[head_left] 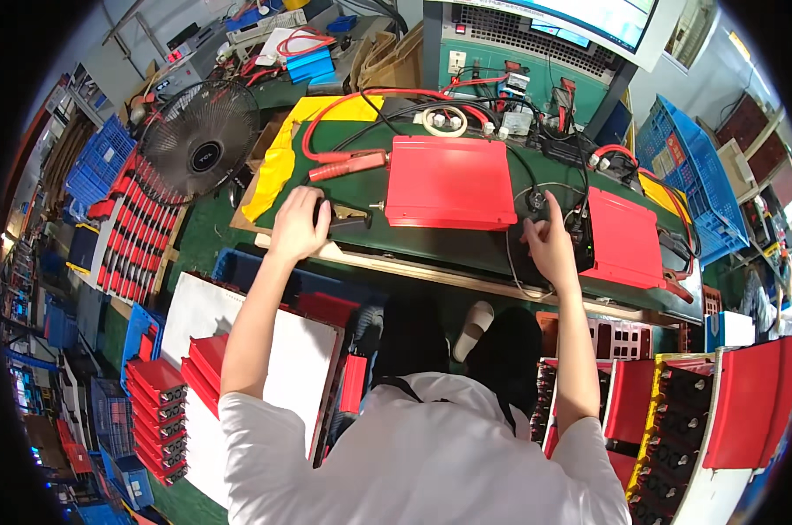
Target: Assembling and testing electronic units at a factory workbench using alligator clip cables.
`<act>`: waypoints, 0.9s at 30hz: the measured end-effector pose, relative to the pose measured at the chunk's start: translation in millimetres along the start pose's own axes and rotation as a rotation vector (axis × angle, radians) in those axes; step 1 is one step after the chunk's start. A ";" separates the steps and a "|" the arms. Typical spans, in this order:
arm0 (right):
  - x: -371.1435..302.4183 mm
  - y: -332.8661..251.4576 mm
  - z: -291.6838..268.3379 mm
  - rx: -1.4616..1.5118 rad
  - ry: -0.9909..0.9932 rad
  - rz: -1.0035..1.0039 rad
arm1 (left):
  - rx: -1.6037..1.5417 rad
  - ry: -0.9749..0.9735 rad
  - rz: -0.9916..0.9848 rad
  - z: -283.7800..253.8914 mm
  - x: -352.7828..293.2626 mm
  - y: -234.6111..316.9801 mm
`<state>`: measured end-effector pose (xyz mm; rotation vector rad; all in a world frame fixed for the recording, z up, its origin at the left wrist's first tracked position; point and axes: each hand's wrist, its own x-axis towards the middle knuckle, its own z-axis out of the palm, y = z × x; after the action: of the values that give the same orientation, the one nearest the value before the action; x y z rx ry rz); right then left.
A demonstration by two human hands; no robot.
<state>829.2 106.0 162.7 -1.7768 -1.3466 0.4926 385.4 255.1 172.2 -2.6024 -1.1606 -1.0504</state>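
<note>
A red metal box [450,184] lies on the green-topped bench in front of me. A red battery clamp [350,165] reaches its left end, where a small metal terminal also sticks out. Near that terminal is a black battery clamp [354,217]; my left hand [298,229] closes round its handle end. To the right of the box, my right hand [550,248] has its index finger stretched and its thumb apart, with nothing visible between them. Just beyond the thumb sits a black plug [536,200] on a cable. A second red box [625,238] lies farther right.
Red and black cables run along the back of the bench beneath a monitor [580,17]. A black fan [205,149] stands at the left. Stacked red boxes [158,420] rest on a white board [278,385] beside me. More red units [750,407] stand at the lower right.
</note>
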 end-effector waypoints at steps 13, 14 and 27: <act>18.1 -22.9 0.8 -0.121 0.019 0.114 | 0.104 -0.044 -0.048 -7.0 30.0 12.2; 20.0 -25.3 3.0 -0.127 0.027 0.121 | 0.135 -0.071 -0.049 -9.2 31.6 10.8; 19.0 -18.7 -2.2 0.520 0.165 0.085 | -0.055 0.150 -0.012 -0.4 49.1 129.8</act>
<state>826.2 124.2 182.1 -1.4102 -0.9252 0.6584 497.8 194.0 226.1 -2.5086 -1.1294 -1.2721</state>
